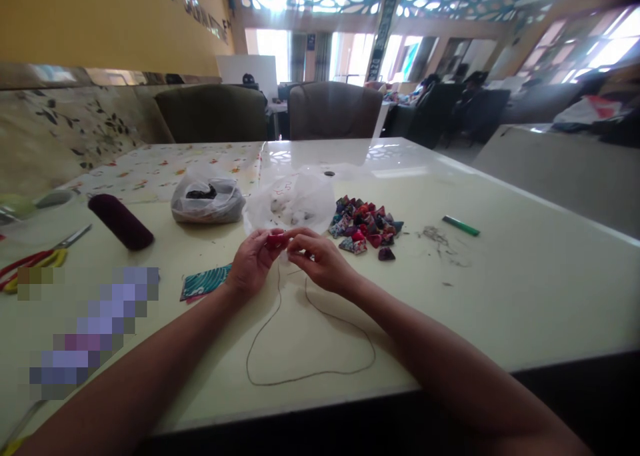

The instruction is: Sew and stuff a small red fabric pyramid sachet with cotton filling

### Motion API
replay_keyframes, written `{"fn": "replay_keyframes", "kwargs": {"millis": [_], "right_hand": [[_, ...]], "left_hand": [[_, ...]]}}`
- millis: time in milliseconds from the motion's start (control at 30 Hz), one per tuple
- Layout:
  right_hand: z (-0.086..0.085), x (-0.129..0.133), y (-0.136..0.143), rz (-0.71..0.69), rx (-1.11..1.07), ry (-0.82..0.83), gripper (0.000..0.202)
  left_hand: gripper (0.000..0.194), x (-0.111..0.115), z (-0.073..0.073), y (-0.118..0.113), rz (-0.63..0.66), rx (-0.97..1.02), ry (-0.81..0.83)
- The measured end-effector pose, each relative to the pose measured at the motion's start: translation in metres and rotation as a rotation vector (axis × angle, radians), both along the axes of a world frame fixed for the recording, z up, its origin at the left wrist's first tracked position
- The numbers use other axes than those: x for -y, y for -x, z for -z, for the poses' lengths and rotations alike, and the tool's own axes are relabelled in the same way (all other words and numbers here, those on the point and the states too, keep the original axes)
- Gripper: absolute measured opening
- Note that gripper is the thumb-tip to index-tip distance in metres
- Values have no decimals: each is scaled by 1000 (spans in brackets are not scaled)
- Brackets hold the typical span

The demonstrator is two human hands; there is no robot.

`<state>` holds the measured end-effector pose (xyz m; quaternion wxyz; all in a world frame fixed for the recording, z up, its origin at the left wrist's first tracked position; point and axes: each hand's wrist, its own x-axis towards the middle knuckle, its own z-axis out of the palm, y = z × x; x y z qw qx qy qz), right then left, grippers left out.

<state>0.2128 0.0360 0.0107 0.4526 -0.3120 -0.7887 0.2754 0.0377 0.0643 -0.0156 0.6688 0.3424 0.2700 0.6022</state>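
My left hand [253, 264] pinches a small red fabric piece [277, 241] between thumb and fingers, above the middle of the table. Close beside it, my right hand [320, 259] has its fingers curled together at the fabric's right edge; what they grip is too small to make out. A long dark thread [310, 375] trails from beneath the hands and lies in a wide loop on the tabletop. Partly behind my left wrist are teal wave-patterned fabric pieces [205, 283]. Just beyond my right hand sits a pile of small stuffed fabric triangles [367, 223] in several colours.
A white plastic bag [300, 199] and a fuller bag [207, 199] stand past my hands. Leftward are a dark purple cylinder [121, 223], scissors [50, 256] and a blurred-out object [95, 336]. A green tool [461, 226] and thread scraps [440, 239] lie right. Chairs [335, 109] stand behind.
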Motion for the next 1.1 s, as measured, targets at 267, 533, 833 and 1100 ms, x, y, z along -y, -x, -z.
{"fn": "replay_keyframes", "kwargs": {"millis": [267, 533, 833, 1100], "right_hand": [[6, -3, 2, -3, 15, 41, 12], [14, -8, 2, -11, 193, -247, 15], [20, -3, 9, 87, 200, -259, 13], [15, 10, 17, 43, 9, 79, 8]], "left_hand": [[8, 5, -3, -4, 10, -60, -11], [26, 10, -4, -9, 121, -46, 136], [33, 12, -1, -15, 50, 37, 132], [54, 14, 13, -12, -143, -304, 2]]}}
